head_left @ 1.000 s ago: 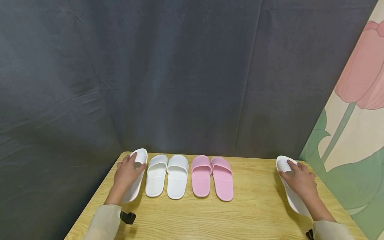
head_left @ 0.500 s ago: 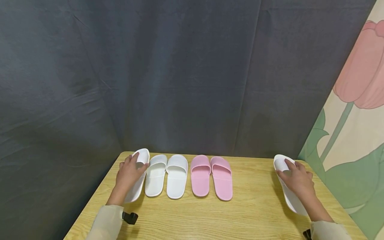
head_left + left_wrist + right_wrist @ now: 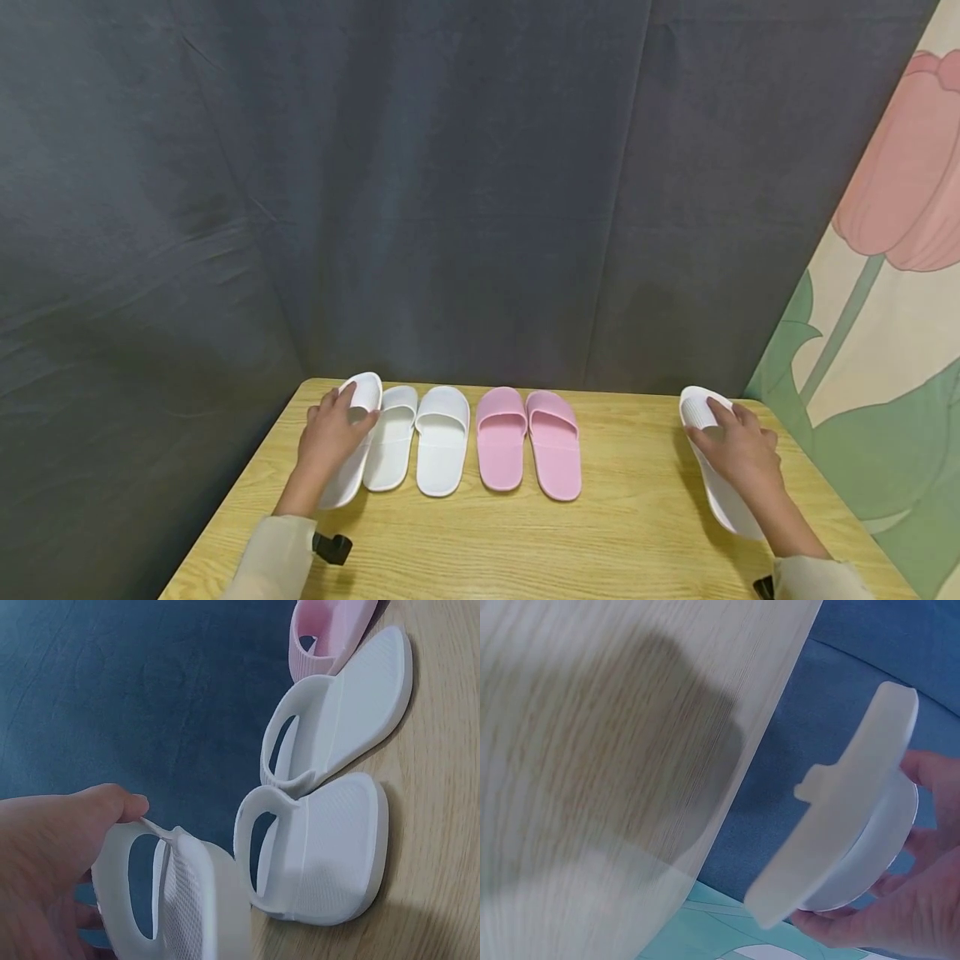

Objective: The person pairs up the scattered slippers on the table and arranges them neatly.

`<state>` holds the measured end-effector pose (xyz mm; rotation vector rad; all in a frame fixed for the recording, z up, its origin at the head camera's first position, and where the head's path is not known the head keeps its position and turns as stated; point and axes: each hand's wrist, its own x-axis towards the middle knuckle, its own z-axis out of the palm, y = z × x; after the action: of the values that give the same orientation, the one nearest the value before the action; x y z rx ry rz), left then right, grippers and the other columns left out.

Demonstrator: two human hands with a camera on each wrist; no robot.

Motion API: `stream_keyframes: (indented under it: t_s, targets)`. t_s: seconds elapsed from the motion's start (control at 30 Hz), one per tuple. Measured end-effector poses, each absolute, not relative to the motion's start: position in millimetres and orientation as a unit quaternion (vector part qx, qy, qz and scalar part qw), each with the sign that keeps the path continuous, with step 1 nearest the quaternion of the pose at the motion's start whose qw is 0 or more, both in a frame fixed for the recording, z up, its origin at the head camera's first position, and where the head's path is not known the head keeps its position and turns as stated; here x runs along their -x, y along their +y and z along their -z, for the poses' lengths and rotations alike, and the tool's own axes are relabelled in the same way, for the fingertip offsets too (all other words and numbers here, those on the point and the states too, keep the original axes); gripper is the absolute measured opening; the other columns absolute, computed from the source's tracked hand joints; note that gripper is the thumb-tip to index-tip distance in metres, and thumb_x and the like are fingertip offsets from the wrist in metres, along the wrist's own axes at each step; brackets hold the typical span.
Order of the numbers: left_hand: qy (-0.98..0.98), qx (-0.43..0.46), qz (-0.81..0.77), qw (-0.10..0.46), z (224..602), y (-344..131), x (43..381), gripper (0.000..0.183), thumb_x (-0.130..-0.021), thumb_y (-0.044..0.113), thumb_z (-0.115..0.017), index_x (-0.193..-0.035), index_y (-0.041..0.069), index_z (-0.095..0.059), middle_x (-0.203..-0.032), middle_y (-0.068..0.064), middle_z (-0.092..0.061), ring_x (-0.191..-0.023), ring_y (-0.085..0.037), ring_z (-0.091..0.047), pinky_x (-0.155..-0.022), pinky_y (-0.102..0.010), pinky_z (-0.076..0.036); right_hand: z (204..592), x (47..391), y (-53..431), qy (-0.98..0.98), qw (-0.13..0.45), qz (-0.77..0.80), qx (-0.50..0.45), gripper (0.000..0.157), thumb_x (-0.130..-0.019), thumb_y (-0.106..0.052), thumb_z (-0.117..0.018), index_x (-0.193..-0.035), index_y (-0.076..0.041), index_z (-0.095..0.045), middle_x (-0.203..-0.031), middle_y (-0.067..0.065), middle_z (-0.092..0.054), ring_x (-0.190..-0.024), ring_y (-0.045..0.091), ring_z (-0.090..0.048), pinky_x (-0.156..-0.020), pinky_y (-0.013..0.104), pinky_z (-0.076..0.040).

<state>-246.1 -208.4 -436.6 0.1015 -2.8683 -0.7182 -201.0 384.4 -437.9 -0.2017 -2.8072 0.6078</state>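
Observation:
My left hand (image 3: 327, 440) grips a white slipper (image 3: 345, 487) by its strap, tilted and overlapping the edge of another white slipper (image 3: 387, 454) in the head view. In the left wrist view, the held slipper (image 3: 229, 900) is raised on its side, thumb on the strap. At the right side of the table, my right hand (image 3: 738, 450) holds a second white slipper (image 3: 727, 504) by its strap. In the right wrist view that slipper (image 3: 840, 814) hangs above the tabletop, its shadow cast below. Part of each strap is hidden by the fingers.
Beside the nearest white slipper lies its mate (image 3: 441, 458). Two pink slippers (image 3: 501, 458) stand to the right of the white pair, all toes toward the back edge. The wooden table (image 3: 480, 550) meets a dark curtain (image 3: 480, 208) behind and a tulip-patterned cloth (image 3: 877, 375) at right.
My left hand has moved right with its slipper, closer to the white pair. The right hand has drifted slightly left with its slipper. The pairs on the table stay put.

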Motion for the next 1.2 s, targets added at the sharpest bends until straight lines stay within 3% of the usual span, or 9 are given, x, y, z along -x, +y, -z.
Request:
stream_keyframes:
  t_s: [1.2]
  targets:
    - [-0.957, -0.019, 0.266, 0.110, 436, -171, 239, 0.076, -0.094, 0.047, -0.064, -0.156, 0.011, -0.038, -0.156, -0.029, -0.034, -0.135, -0.054, -0.038, -0.098, -0.069, -0.042, 443, 200, 357, -0.963, 0.130, -0.230, 0.051, 0.071, -0.099, -0.042, -0.059, -0.149, 0.004, -0.037, -0.146, 0.044, -0.025, -0.113, 0.074, -0.033, -0.080, 0.078, -0.038]
